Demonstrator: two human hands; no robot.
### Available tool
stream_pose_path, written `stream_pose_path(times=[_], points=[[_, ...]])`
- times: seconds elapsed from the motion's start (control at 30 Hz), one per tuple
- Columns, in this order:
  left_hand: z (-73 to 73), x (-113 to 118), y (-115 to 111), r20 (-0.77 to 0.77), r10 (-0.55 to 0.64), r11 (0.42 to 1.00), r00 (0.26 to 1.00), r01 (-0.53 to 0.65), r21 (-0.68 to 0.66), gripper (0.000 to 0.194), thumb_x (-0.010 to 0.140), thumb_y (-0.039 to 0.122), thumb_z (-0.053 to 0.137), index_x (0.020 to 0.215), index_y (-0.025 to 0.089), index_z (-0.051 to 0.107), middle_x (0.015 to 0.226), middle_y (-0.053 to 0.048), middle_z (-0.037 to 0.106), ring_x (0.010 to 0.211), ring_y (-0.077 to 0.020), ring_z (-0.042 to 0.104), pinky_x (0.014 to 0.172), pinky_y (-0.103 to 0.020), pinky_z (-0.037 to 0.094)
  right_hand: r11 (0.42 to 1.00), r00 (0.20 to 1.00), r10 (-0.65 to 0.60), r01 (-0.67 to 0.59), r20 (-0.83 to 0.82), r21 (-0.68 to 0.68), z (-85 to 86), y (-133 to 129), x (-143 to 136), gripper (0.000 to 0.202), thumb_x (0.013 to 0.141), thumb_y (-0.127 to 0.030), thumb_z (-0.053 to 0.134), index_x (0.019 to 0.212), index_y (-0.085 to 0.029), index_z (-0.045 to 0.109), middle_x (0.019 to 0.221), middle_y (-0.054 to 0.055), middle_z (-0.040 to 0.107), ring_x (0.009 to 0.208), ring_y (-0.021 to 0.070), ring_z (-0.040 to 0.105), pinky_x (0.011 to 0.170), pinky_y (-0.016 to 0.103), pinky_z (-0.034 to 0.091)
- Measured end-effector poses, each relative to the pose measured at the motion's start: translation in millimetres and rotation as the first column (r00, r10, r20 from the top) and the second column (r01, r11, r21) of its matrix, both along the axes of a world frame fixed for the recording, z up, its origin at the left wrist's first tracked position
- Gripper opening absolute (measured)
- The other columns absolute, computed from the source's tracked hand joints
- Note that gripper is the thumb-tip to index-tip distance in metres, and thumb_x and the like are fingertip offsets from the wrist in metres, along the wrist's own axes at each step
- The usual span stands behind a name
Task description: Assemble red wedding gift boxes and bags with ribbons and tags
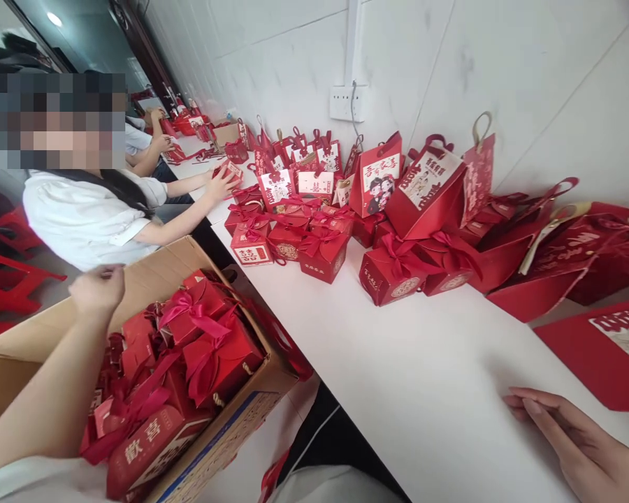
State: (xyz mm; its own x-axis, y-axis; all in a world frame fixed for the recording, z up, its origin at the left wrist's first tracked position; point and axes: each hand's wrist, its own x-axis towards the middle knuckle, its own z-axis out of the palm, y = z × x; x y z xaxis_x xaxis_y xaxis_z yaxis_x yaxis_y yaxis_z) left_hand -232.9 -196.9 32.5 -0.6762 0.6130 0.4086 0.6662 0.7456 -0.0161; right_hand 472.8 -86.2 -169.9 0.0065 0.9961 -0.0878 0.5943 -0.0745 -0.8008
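Observation:
My left hand (98,290) is raised over the cardboard box (280,388) on the left, its fingers curled in and nothing visible in them. Red gift boxes with ribbon bows, one of them a large red gift box (223,356), fill the cardboard box under my forearm. At the lower right, my right hand (581,447) hovers over or rests on the white table (430,377); which of the two I cannot tell. Its thumb lies against the fingers, with nothing seen between them. The thing nearest to it is a red gift bag (602,349) with a white printed panel.
Bow-tied red boxes (322,255) and upright handled bags (377,178) line the table along the wall. More bags (571,244) lie at the right. A co-worker (89,209) on the left holds a small red box (230,175). Red stools (10,283) stand behind.

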Motion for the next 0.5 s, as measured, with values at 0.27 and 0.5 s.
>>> stream_pose_path(times=[0.27, 0.5], points=[[76.6, 107.4, 92.7, -0.124, -0.600, 0.744, 0.791, 0.608, 0.277, 0.045, 0.093, 0.053, 0.042, 0.111, 0.019, 0.065, 0.112, 0.003, 0.068, 0.095, -0.0109, 0.057, 0.088, -0.025, 0.047, 0.996, 0.994, 0.081, -0.084, -0.072, -0.042, 4.0, 0.4, -0.9, 0.034, 0.083, -0.063, 0.054, 0.102, -0.037, 0.066, 0.104, 0.007, 0.071, 0.096, 0.0303, 0.068, 0.089, 0.044, 0.052], [99.2, 274.8, 151.9, 0.338, -0.925, 0.068, 0.174, 0.950, -0.304, 0.032, 0.097, 0.038, 0.041, 0.114, 0.023, 0.065, 0.115, -0.001, 0.066, 0.097, -0.0127, 0.060, 0.091, -0.027, 0.044, 0.983, 0.976, 0.182, -0.181, -0.124, 0.016, 19.6, 1.8, -10.6, 0.037, 0.092, -0.054, 0.048, 0.107, -0.024, 0.064, 0.098, 0.005, 0.071, 0.091, 0.0220, 0.065, 0.080, 0.030, 0.050]])
